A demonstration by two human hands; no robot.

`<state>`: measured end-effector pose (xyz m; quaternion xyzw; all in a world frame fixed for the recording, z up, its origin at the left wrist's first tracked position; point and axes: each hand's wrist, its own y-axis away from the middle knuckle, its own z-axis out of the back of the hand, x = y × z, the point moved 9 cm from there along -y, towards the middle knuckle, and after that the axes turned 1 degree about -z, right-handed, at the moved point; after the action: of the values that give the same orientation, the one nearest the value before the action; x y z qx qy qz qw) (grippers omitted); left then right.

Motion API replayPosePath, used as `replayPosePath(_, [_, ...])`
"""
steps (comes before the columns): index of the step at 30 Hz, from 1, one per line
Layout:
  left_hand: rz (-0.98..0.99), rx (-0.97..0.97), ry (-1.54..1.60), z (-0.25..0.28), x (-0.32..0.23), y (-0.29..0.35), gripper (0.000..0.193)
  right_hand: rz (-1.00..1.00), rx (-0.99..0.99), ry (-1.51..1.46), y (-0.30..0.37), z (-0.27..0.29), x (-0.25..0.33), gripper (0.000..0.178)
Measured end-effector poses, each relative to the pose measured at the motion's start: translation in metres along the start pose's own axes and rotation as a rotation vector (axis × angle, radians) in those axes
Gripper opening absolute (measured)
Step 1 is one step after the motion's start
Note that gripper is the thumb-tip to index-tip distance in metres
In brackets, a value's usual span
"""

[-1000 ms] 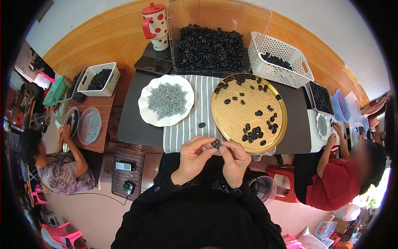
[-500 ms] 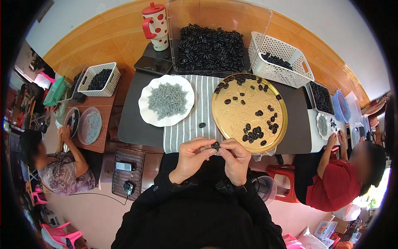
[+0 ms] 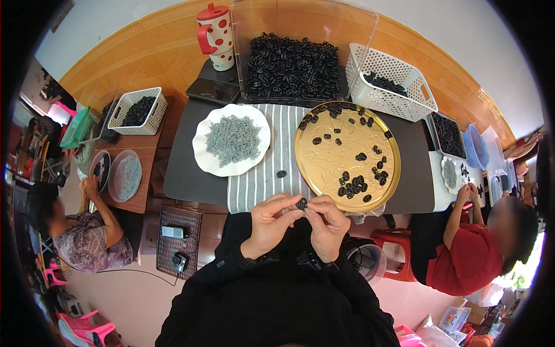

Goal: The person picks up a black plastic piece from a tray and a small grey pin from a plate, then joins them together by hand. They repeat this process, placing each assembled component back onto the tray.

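Note:
My left hand (image 3: 267,226) and my right hand (image 3: 327,229) meet above the near table edge, fingers pinched together. Between their fingertips is a small black plastic part (image 3: 301,203) with two holes, partly covered by the fingers. Another loose black part (image 3: 281,174) lies on the grey striped cloth (image 3: 245,194) just beyond my hands. To the left of the cloth's middle, a white wavy-rimmed plate (image 3: 203,160) holds a heap of small greyish screw-like pieces (image 3: 233,139). On the right, a round gold tray (image 3: 324,151) carries scattered black parts (image 3: 351,186).
A clear bin (image 3: 370,29) full of black parts stands at the back, beside a white perforated basket (image 3: 399,107). A spotted tumbler (image 3: 218,37) and a phone (image 3: 213,91) are back left. Two people work at side tables, left (image 3: 92,240) and right (image 3: 471,248).
Both hands stay together on the black part, which has turned slightly so its two holes show more. The tray and plate look unmoved.

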<state>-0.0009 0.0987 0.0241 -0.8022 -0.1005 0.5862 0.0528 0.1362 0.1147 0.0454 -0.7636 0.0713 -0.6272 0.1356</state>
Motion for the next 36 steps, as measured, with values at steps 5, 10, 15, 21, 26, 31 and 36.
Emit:
replayPosePath(5, [0.033, 0.009, 0.056, -0.001, 0.003, -0.001, 0.032, -0.005, -0.001, -0.062, 0.000, 0.000, -0.003, 0.015])
replayPosePath(10, [0.082, 0.023, 0.127, 0.001, 0.009, -0.003, 0.031, -0.179, 0.037, -0.170, -0.002, -0.001, -0.018, 0.022])
replayPosePath(15, [0.081, 0.035, 0.134, -0.001, 0.009, -0.001, 0.032, -0.191, 0.110, -0.171, -0.004, -0.001, -0.023, 0.024])
replayPosePath(21, [0.062, 0.040, 0.084, -0.003, 0.002, 0.001, 0.033, -0.179, 0.120, -0.160, -0.004, -0.001, -0.020, 0.023])
replayPosePath(26, [0.065, 0.050, 0.043, -0.002, 0.001, 0.003, 0.032, -0.159, 0.140, -0.173, -0.003, -0.002, -0.020, 0.020])
replayPosePath(31, [0.057, 0.059, -0.016, -0.003, -0.004, 0.004, 0.032, -0.100, 0.145, -0.151, 0.001, -0.004, -0.015, 0.020])
replayPosePath(36, [0.054, 0.065, -0.012, 0.000, -0.003, 0.006, 0.032, -0.067, 0.134, -0.118, 0.006, -0.005, -0.012, 0.019])
